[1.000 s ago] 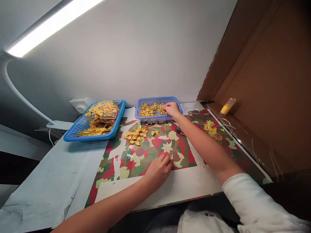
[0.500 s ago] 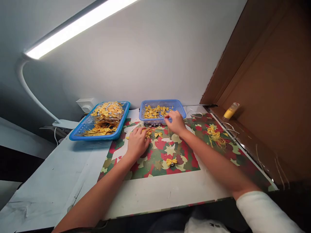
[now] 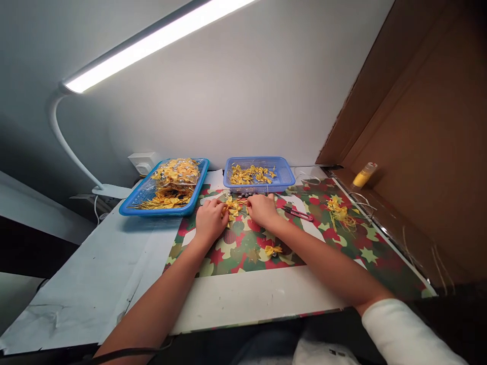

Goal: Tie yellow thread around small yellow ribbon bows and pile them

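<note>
Yellow bows [image 3: 233, 207] lie between left hand [image 3: 211, 221] and right hand [image 3: 263, 210], both curled, their grip impossible to tell.

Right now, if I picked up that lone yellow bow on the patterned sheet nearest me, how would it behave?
The lone bow looks small and thin, so it's probably light. Its loops look like ribbon, so they'd likely bend if squeezed. The shiny ball at its near edge might make it tip if pushed.

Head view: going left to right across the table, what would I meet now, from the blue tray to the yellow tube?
Blue tray → left hand → bow pile → right hand → snips → yellow clump → yellow tube.
</note>
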{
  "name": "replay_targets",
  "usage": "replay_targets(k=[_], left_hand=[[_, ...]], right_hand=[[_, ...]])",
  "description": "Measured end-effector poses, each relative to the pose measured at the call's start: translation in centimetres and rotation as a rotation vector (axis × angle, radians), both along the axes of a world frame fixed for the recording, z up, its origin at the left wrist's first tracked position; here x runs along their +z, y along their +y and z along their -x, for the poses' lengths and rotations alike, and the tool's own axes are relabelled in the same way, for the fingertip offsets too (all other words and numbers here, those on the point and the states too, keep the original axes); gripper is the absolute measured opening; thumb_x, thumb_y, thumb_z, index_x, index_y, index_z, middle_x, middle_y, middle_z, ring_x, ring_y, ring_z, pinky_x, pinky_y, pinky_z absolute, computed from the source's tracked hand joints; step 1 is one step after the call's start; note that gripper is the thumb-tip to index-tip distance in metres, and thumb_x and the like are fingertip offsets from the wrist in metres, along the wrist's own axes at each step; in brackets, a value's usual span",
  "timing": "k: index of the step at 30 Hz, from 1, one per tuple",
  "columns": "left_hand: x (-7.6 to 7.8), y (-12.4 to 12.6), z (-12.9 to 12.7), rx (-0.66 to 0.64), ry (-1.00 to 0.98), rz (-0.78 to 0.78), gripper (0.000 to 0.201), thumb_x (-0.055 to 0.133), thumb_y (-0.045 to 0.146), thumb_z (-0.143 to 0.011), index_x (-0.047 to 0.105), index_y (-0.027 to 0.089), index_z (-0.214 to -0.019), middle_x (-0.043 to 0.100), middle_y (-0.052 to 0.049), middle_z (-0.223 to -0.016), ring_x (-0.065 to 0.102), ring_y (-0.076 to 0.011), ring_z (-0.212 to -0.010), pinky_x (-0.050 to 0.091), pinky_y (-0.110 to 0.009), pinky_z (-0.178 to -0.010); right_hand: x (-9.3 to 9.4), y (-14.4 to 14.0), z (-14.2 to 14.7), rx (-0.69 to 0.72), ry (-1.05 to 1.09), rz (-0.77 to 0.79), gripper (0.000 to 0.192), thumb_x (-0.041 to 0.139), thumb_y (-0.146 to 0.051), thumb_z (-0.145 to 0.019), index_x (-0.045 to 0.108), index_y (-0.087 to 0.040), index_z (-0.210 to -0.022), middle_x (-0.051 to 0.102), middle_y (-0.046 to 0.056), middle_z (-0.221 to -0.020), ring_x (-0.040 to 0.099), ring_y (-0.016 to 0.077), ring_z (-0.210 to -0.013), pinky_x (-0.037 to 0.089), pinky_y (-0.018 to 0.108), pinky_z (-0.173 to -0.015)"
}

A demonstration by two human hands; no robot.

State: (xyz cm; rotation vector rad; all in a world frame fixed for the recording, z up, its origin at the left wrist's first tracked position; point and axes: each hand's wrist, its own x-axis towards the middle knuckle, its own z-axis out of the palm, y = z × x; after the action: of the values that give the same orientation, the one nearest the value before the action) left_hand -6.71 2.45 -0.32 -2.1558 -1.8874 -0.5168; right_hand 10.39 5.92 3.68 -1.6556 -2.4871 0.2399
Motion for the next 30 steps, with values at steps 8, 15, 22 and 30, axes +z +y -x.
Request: replay_targets(k=[8,15,22,30], left_hand=[[1.8,-2.8,-2.2,-0.209,-0.316,-0.201,0.040,0.046,0.030,-0.083,0.061,0.015,-0.117,0.062,-0.012,-0.102,0.057,-0.0261,-0.095,0.043,-0.036,-0.082],[1.0,-3.9,-4.6,-0.250,-0.465,0.068,0.028,0.048,0.034,-0.088,0.064,0.018,-0.073,0.053,-0.001,-0.059,0.048,-0.0136,-0.056,0.031,-0.025,-0.057],[0.1,-4.0,-5.7,-0.279,-0.788,0.250,0.043,0.036,0.039,-0.093,0.066,0.017,-0.071,0.058,-0.002,-0.059,0.054,-0.0148,-0.059,0.037,-0.026,-0.060],[1.9,-4.4,-5.0,-0.385,-0.759,0.197,0.044,0.060,0.044,-0.076,0.063,0.016,-0.110,0.056,-0.002,-0.076,0.050,-0.0158,-0.067,0.040,-0.026,-0.062]], right_hand=[[1.0,-2.8,-3.3,0.049,0.088,-0.330,0.021,0.044,-0.020,-0.091,0.063,-0.017,-0.083,0.069,0.010,-0.086,0.059,0.0235,-0.085,0.026,0.037,-0.076],[-1.6,-5.0,-5.3,0.090,0.266,-0.411,0.017,0.049,-0.018,-0.089,0.063,-0.018,-0.079,0.068,0.007,-0.080,0.059,0.0204,-0.078,0.033,0.032,-0.070],[-3.7,-5.4,-5.6,0.035,0.646,-0.242,0.011,0.056,-0.011,-0.079,0.062,-0.018,-0.074,0.063,0.002,-0.067,0.057,0.0150,-0.062,0.041,0.025,-0.058],[-3.6,-5.7,-6.1,0.034,0.616,-0.350,0.012,0.051,-0.011,-0.082,0.059,-0.018,-0.075,0.064,0.003,-0.072,0.058,0.0157,-0.065,0.043,0.026,-0.060]])
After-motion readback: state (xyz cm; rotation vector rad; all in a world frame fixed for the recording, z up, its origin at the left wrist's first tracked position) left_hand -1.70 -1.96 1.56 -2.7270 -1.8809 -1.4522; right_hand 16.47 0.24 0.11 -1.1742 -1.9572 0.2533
